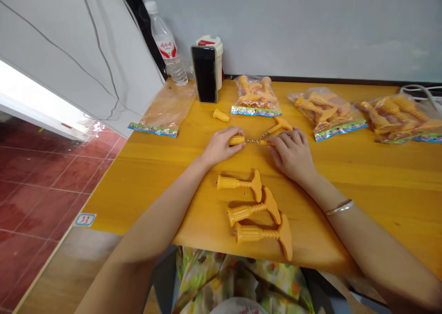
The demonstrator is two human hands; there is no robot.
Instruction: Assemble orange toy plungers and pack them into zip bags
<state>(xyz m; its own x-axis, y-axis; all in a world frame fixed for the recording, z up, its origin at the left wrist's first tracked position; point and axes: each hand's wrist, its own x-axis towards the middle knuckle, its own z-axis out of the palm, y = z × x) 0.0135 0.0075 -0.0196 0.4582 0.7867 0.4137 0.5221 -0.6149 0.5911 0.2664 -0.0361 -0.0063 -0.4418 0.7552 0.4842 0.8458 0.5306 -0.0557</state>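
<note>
My left hand point(223, 146) closes round a ribbed yellow plastic sleeve point(236, 140), its open end facing right. A metal spiral point(252, 141) bridges the gap between my hands, its left tip at the sleeve's mouth. My right hand point(292, 153) grips the yellow corkscrew point(263, 142) that bears this spiral; its handle is mostly hidden by the fingers. Just beyond my right hand lies another corkscrew handle point(281, 124) with a bare spiral. Nearer me rest three sleeved corkscrews with T-shaped handles: an upper point(238, 183), a middle point(253, 210) and a lower one point(264, 234).
A loose yellow sleeve point(221, 115) lies beyond my left hand. Bags of yellow parts stand behind: left point(256, 97), middle point(328, 111), right point(400, 116). A flat clear bag point(165, 107), a water bottle point(169, 51) and a phone point(204, 74) against a white cup point(218, 65) are at the back left.
</note>
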